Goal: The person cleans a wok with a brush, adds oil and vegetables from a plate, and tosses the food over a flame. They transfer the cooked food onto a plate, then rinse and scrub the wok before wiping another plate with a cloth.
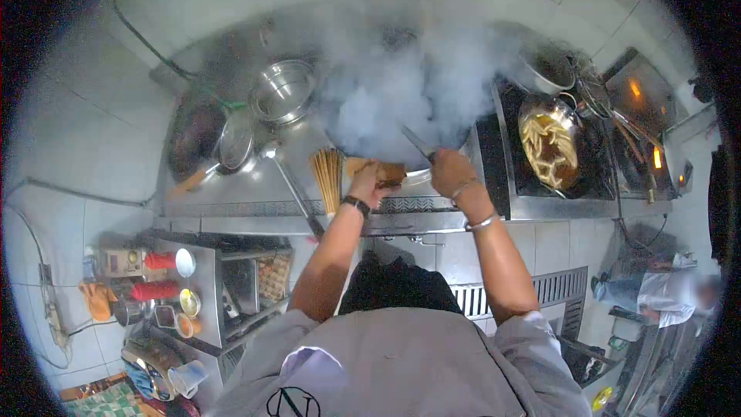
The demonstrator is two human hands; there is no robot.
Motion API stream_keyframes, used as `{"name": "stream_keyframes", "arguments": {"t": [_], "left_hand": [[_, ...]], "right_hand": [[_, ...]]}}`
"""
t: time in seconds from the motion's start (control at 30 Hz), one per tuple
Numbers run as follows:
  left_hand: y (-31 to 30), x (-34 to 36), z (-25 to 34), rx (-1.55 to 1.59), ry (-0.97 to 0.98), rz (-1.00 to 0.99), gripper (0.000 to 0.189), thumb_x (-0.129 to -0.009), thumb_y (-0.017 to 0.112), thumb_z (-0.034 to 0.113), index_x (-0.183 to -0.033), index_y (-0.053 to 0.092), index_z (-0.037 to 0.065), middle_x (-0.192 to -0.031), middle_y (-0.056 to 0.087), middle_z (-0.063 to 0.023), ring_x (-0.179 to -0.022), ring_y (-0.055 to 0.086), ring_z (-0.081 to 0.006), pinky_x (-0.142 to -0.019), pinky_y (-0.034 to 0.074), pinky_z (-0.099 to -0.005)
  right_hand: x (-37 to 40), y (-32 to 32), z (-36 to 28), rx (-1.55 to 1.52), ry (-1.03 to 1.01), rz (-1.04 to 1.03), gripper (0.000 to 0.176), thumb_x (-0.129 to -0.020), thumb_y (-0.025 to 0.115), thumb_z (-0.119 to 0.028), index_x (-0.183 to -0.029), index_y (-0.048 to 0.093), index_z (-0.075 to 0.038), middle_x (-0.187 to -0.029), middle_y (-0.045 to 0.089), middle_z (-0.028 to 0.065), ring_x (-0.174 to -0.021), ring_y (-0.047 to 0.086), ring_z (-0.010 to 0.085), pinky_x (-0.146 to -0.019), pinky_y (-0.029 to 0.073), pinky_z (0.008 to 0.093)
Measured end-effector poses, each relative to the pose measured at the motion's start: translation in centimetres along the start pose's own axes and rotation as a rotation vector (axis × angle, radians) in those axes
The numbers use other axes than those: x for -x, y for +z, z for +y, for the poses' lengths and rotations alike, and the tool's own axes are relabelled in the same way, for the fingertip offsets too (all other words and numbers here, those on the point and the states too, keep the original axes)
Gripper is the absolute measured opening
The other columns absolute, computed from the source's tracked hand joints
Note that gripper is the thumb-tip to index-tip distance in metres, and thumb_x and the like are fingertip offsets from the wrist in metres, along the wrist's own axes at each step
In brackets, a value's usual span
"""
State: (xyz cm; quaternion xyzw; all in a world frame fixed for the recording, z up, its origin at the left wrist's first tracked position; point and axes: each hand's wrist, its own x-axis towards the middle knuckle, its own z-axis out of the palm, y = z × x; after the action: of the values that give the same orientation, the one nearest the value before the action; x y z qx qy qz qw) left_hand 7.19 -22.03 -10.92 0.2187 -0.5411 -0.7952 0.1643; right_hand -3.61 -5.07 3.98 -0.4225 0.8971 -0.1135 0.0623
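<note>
With the two hands as the middle of the dial, I start at eight o'clock, where an orange cloth (99, 301) hangs and two red containers (158, 261) stick out beside it. Between nine and ten, on the steel worktop (220, 202), lies a round strainer (236, 140), and at ten sits a shiny metal bowl (284, 91). A long-handled tool (295, 191) slants across at nine, then a bundle of bamboo sticks (328, 179), just beside the left hand (366, 184). That hand's fingers are clamped on a brown piece (392, 174) at the near edge of a round pan (421, 177). Thick white smoke (409, 89) fills twelve o'clock and hides most of what the pan holds. The right hand (454, 174) has its fingers wrapped tight round a flat metal tool (417, 140), which points towards eleven, into the smoke. Between two and three, pale strips (549, 145) lie in brownish liquid in a second pan (557, 106). Far off at four stands another person (668, 293) in a light top.
</note>
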Motion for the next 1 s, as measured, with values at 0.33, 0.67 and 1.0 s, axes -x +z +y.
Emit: {"name": "stream_keyframes", "arguments": {"t": [0.33,0.67,1.0], "left_hand": [[5.5,4.4,6.0,0.469,-0.598,0.181,0.02,-0.096,0.037,0.017,-0.099,0.051,0.003,-0.091,0.061,-0.015,-0.071,0.059,-0.024,-0.048,0.046,-0.0266],[3.5,13.9,-6.4,0.52,-0.239,0.124,0.019,-0.095,0.041,0.02,-0.098,0.053,0.006,-0.101,0.063,-0.0125,-0.083,0.061,-0.0251,-0.082,0.05,-0.0377],[2.2,7.2,-0.8,0.42,-0.35,0.069,0.024,-0.098,0.038,0.028,-0.107,0.051,0.009,-0.101,0.062,-0.011,-0.094,0.061,-0.0246,-0.085,0.048,-0.0456]], "right_hand": [[11.6,-16.3,-1.1,0.195,0.012,-0.097,0.021,-0.077,0.058,-0.019,-0.083,0.068,-0.001,-0.08,0.064,0.0242,-0.078,0.064,0.0383,-0.074,0.052,0.0456],[11.7,-1.5,-1.5,0.031,0.226,0.056,0.017,-0.083,0.051,-0.011,-0.089,0.062,0.0,-0.079,0.065,0.0222,-0.074,0.066,0.0371,-0.067,0.055,0.0432],[8.4,0.4,-1.4,0.217,0.003,-0.068,0.018,-0.075,0.059,-0.013,-0.088,0.063,-0.001,-0.083,0.064,0.024,-0.079,0.065,0.038,-0.072,0.053,0.0435]]}}
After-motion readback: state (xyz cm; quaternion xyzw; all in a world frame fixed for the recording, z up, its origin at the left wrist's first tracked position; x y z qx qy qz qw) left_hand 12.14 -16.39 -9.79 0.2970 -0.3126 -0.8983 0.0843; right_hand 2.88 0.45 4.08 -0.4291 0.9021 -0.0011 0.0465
